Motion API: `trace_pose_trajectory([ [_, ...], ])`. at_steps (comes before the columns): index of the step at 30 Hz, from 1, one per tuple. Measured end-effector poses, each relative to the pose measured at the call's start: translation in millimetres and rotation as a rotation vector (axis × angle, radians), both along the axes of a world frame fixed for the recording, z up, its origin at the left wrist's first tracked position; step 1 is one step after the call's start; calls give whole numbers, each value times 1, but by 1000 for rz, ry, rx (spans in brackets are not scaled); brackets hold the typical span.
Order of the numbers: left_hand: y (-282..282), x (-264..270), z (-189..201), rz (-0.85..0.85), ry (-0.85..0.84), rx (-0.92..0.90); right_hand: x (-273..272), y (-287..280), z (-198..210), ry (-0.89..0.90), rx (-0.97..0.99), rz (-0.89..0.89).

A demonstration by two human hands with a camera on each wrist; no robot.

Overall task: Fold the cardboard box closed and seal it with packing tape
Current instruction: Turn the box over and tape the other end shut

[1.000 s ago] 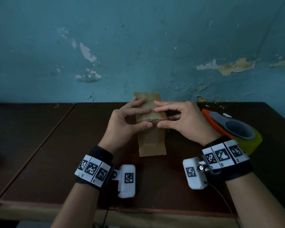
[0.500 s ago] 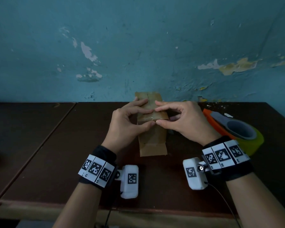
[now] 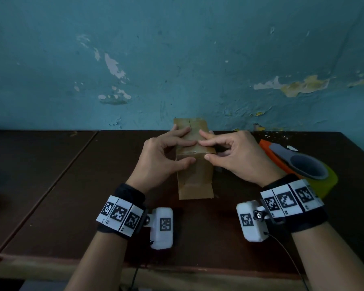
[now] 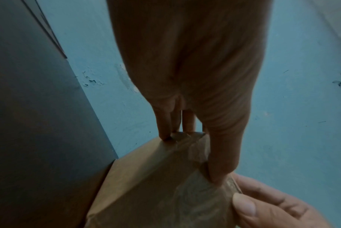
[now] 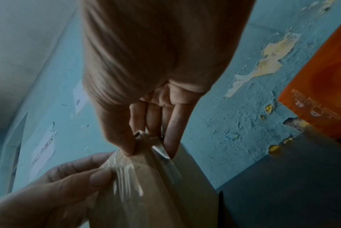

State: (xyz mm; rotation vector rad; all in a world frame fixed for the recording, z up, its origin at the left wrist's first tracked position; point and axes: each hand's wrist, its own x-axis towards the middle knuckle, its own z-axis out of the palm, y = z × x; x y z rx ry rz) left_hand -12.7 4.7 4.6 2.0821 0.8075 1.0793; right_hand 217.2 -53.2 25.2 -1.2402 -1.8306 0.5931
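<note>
table: dark brown wood table (image 3: 51, 185), seam running down the left side
wall: teal wall (image 3: 198, 59), paint flaking off in patches
box: small cardboard box (image 3: 194, 177) upright mid-table, clear tape (image 5: 126, 177) over the top
left hand (image 3: 162, 158): pinching the box top, thumb in front
right hand (image 3: 235, 156): same grip from the other side
hard to see: tape dispenser (image 3: 298, 162) behind the right wrist, partly hidden
</note>
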Motion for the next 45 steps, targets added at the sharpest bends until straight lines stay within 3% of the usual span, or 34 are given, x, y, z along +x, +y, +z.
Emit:
trace_pose_trajectory([
  [7, 2, -13, 8, -145, -48, -187, 2, -1, 1, 22, -21, 29],
  [19, 7, -21, 4, -272, 11, -123, 1, -3, 2, 31, -6, 3],
  [28, 8, -23, 5, -246, 74, -107, 0, -5, 3, 34, -5, 8],
  [45, 3, -14, 3, -103, 1, -59, -1, -2, 1, 23, 21, 7],
])
